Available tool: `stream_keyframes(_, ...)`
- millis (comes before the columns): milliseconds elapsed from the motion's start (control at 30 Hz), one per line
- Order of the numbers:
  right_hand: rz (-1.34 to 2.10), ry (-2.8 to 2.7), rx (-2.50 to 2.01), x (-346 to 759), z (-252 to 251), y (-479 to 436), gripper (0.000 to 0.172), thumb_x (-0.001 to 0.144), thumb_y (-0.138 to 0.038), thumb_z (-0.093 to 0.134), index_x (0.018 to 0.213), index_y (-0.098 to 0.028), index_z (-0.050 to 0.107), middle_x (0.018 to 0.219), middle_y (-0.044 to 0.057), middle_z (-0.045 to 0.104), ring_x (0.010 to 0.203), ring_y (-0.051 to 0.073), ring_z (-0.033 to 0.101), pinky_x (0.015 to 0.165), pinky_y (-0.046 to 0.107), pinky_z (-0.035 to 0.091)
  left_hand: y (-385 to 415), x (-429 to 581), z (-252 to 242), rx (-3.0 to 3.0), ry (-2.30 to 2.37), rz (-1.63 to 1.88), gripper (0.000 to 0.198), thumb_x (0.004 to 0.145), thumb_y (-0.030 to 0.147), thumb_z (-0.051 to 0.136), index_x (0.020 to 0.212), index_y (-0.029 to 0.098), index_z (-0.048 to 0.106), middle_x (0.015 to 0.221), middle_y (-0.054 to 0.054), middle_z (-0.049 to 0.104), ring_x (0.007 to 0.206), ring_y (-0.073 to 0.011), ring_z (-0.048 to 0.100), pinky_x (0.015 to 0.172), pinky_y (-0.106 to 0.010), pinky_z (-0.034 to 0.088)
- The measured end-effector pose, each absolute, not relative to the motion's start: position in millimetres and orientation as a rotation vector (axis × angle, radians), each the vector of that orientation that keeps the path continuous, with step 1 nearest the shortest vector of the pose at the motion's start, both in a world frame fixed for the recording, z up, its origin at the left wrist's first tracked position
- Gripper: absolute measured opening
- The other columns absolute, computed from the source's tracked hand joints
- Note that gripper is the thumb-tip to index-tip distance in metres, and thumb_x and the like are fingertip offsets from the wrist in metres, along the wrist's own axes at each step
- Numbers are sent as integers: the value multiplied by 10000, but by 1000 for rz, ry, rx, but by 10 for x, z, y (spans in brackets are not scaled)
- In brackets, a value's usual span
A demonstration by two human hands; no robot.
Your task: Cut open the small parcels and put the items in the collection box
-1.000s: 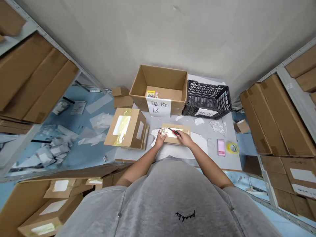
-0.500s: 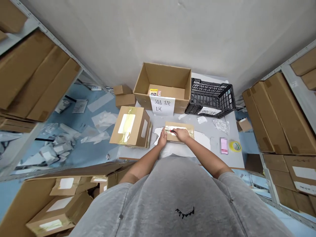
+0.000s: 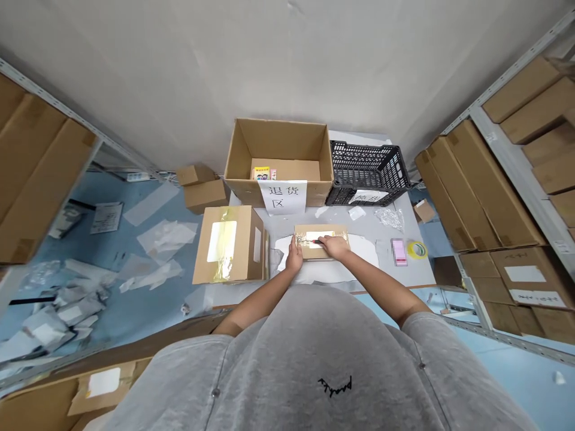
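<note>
A small taped carton (image 3: 314,254) with a white label lies on white paper (image 3: 363,254) at the table's front. Against its left end rests my left hand (image 3: 294,256), gripping the side and corner. My right hand (image 3: 335,245) is closed round a small red and black tool (image 3: 317,242), whose tip is over the carton's taped top. The exact contact of the tip is too small to make out. To the left stands a larger taped carton (image 3: 250,239).
Behind are an open cardboard box (image 3: 278,193) with a paper sign and a black crate (image 3: 368,173). A tape roll (image 3: 417,249), a pink item (image 3: 398,252) and clear plastic (image 3: 390,219) lie at the right. Shelves of boxes flank the table (image 3: 417,275).
The camera view has turned, shifting the table objects slightly left. The red and black tool sits slightly farther right along the carton; both hands keep their hold.
</note>
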State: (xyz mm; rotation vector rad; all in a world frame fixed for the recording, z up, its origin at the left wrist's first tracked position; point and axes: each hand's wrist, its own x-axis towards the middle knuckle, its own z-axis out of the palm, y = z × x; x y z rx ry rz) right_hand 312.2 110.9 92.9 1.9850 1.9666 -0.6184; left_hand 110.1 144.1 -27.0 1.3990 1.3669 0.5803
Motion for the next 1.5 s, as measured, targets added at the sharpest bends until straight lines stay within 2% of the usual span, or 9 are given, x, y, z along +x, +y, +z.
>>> stream_keyframes(267, -659, 2014, 2028, 3146, 862, 1093, 391, 1188, -432, 407, 1479, -328, 647, 1422, 69, 737, 1187, 256, 720, 916, 310, 500, 1443, 1106, -306, 1406, 1354, 550, 685, 1134, 386, 360, 1768, 147, 260, 1776, -211, 393, 1674, -267, 366, 1359, -440, 329)
stream_keyframes(467, -673, 2057, 2042, 3244, 822, 1059, 409, 1187, -448, 405, 1490, -337, 655, 1445, 53, 741, 1230, 268, 710, 942, 317, 504, 1428, 1100, -372, 1420, 1334, 572, 680, 1147, 446, 367, 1773, 202, 261, 1775, -182, 403, 1655, -253, 398, 1352, -417, 338)
stream_keyframes(967, -629, 2034, 1935, 2897, 935, 1294, 427, 1188, -475, 376, 1457, -333, 676, 1357, 76, 772, 1150, 268, 732, 917, 324, 492, 1415, 1115, -386, 1437, 1347, 597, 682, 1143, 412, 373, 1774, 173, 275, 1758, -192, 431, 1645, -264, 416, 1363, -437, 333)
stream_keyframes(1133, -620, 2001, 1951, 2878, 947, 1256, 413, 1186, -445, 384, 1444, -310, 677, 1332, 103, 773, 1135, 278, 736, 918, 339, 493, 1417, 1122, -428, 1437, 1330, 612, 688, 1151, 454, 372, 1772, 173, 278, 1768, -190, 410, 1651, -261, 404, 1368, -426, 325)
stream_keyframes(1333, -594, 1953, 1928, 2922, 978, 1236, 370, 1174, -366, 417, 1443, -301, 663, 1322, 109, 767, 1113, 265, 739, 902, 325, 483, 1409, 1117, -479, 1395, 1312, 633, 673, 1148, 413, 395, 1762, 152, 302, 1761, -212, 411, 1648, -299, 404, 1365, -465, 318)
stream_keyframes(1500, -580, 1886, 1955, 3131, 1025, 1119, 393, 1179, -384, 390, 1440, -282, 666, 1308, 112, 766, 1107, 270, 735, 887, 327, 480, 1405, 1121, -481, 1374, 1316, 644, 657, 1149, 394, 414, 1760, 174, 317, 1751, -199, 433, 1639, -297, 410, 1362, -458, 315)
